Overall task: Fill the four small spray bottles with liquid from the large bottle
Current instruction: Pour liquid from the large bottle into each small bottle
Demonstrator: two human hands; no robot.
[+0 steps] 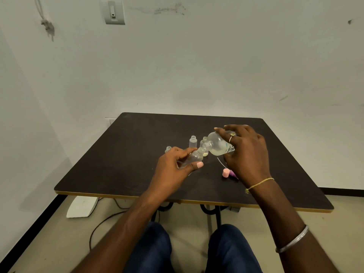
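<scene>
My right hand (246, 152) grips the large clear bottle (217, 143), tipped to the left with pale liquid pooled in its lower side. Its mouth meets the open neck of a small clear spray bottle (194, 157), which my left hand (175, 166) holds tilted above the dark table (118, 164). Three more small open bottles stand behind: one upright (193, 141), one (204, 139) partly hidden by the large bottle, one (168, 149) left of my left hand.
A pink spray cap (225, 173) and a purple cap (233, 174) lie on the table under my right wrist, with a thin white dip tube (221, 162) beside them. The wall stands right behind the table. Cables and a white object (82, 206) lie on the floor.
</scene>
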